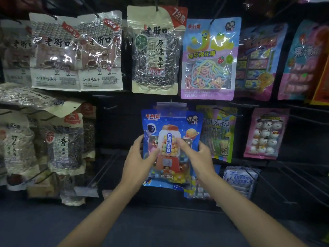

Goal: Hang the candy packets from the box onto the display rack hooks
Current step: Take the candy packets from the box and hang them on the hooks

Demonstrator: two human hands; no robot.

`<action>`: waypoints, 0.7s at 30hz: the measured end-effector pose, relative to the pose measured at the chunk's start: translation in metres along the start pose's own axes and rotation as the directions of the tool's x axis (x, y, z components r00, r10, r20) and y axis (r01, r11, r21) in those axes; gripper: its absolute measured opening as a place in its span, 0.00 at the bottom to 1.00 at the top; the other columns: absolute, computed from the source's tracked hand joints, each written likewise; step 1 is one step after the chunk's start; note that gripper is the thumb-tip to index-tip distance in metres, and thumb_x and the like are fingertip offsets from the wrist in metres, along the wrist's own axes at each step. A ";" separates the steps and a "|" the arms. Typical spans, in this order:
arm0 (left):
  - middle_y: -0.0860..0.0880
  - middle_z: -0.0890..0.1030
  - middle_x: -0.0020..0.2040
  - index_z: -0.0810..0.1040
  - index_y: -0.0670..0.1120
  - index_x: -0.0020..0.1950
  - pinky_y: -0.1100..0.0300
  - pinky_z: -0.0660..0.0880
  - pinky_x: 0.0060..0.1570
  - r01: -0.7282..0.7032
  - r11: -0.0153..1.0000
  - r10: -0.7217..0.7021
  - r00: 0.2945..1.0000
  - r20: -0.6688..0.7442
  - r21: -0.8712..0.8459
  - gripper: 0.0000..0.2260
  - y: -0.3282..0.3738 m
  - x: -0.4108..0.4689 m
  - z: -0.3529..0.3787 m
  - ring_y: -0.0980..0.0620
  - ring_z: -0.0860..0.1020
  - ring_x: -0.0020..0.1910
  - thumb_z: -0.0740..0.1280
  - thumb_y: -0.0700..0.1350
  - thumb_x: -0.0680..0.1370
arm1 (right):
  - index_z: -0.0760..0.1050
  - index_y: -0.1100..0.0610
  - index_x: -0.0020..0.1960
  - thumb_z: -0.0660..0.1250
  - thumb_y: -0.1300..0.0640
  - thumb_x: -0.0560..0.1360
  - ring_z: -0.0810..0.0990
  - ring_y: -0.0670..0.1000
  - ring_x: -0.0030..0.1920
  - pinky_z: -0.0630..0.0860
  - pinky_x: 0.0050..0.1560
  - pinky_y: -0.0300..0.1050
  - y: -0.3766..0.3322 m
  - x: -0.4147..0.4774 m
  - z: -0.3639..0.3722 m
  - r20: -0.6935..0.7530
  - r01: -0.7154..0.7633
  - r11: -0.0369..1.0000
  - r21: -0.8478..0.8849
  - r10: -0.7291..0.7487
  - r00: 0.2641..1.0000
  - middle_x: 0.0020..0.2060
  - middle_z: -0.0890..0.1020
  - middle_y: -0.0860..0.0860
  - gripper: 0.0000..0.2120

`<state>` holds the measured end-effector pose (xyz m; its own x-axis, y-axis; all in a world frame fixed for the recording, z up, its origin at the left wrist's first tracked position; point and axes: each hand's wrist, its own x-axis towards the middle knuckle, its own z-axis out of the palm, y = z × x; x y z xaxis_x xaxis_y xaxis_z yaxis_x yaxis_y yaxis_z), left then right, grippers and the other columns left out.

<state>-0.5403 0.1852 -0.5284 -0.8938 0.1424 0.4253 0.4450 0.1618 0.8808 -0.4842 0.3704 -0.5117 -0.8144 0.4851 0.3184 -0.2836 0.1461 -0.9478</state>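
Observation:
A blue candy packet (pixel 171 122) printed with a gumball machine hangs upright in the middle row of the dark display rack, its top just under a clear price-tag holder (pixel 171 106). My left hand (pixel 139 161) grips the packet's left edge, thumb across its front and fingers behind. My right hand (pixel 199 154) holds the right side, thumb lying over the printed machine. The hook the packet hangs from is hidden behind the tag holder. The box is out of view.
Sunflower seed bags (pixel 76 50) hang top left, with a striped-seed bag (pixel 154 56) and a sour marshmallow packet (pixel 210 59) above. Green candy strips (pixel 219 132) and pink marshmallows (pixel 266 132) hang to the right. Bare hooks (pixel 110 107) stick out left of the blue packet and at lower right (pixel 277 186).

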 end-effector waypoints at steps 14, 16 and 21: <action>0.50 0.85 0.53 0.69 0.57 0.79 0.53 0.85 0.46 -0.055 0.965 0.025 0.993 -0.119 -0.256 0.27 -0.022 0.016 0.023 0.53 0.87 0.50 0.72 0.44 0.81 | 0.82 0.44 0.56 0.76 0.48 0.78 0.86 0.47 0.49 0.84 0.55 0.58 0.038 0.004 -0.004 -0.130 0.153 0.982 -0.114 -0.168 0.977 0.47 0.87 0.44 0.08; 0.51 0.85 0.51 0.70 0.56 0.78 0.54 0.85 0.45 -0.046 0.969 0.016 0.992 -0.124 -0.241 0.26 -0.023 0.025 0.026 0.55 0.87 0.48 0.72 0.44 0.81 | 0.81 0.43 0.57 0.75 0.44 0.77 0.86 0.47 0.50 0.84 0.54 0.57 0.042 0.013 0.000 -0.160 0.136 0.981 -0.141 -0.158 0.974 0.48 0.87 0.43 0.10; 0.51 0.83 0.50 0.71 0.57 0.76 0.63 0.82 0.37 -0.029 0.977 -0.001 0.990 -0.141 -0.211 0.23 -0.026 0.057 0.037 0.59 0.86 0.45 0.71 0.45 0.82 | 0.80 0.46 0.60 0.75 0.42 0.76 0.84 0.46 0.46 0.82 0.49 0.51 0.047 0.045 0.007 -0.220 0.067 0.975 -0.211 -0.114 0.969 0.47 0.85 0.45 0.15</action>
<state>-0.6007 0.2248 -0.5349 -0.8934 0.0035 0.4493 0.4485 -0.0525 0.8922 -0.5379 0.3926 -0.5418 -0.6452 0.6428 0.4128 -0.2246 0.3569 -0.9067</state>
